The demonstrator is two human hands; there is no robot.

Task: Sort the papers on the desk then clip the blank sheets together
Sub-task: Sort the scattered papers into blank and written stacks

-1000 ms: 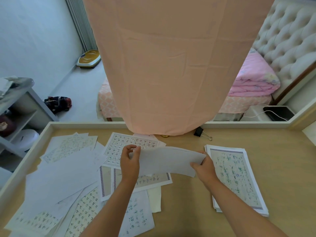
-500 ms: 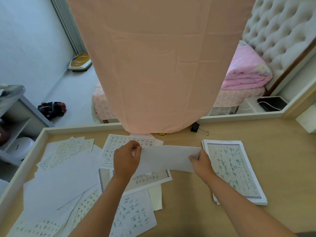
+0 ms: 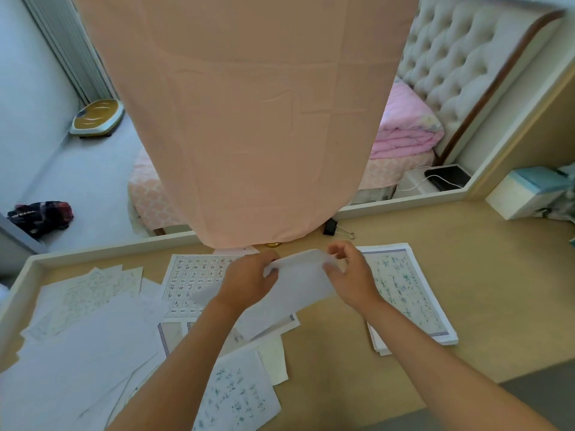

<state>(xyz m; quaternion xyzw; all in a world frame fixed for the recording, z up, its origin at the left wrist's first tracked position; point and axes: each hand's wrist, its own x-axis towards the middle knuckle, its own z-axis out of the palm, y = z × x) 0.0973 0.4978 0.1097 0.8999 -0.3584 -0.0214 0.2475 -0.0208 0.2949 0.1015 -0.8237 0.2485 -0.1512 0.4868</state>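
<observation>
The pale raised rim (image 3: pixel 102 255) is running along the far and left sides of the table (image 3: pixel 485 275). Bare wood is lying open to the right of the stack of written sheets (image 3: pixel 407 297) and between our forearms. Loose papers (image 3: pixel 93 331) are crowding the left half, overlapping one another. A peach cloth (image 3: pixel 249 119) is hanging down to the far edge, and a black binder clip (image 3: pixel 334 228) is lying just beside its hem.

We are holding a blank sheet (image 3: pixel 298 284) above the table's middle. It is white, unmarked and bowing slightly, and it is partly hiding the printed pages beneath.

Our left hand (image 3: pixel 249 281) is gripping its left end, fingers (image 3: pixel 267 258) curled narrowly over the top edge. Our right hand (image 3: pixel 351 278) is pinching the right end, with the thumb lying on the paper and the fingers (image 3: pixel 340 248) loosely curled above it.
</observation>
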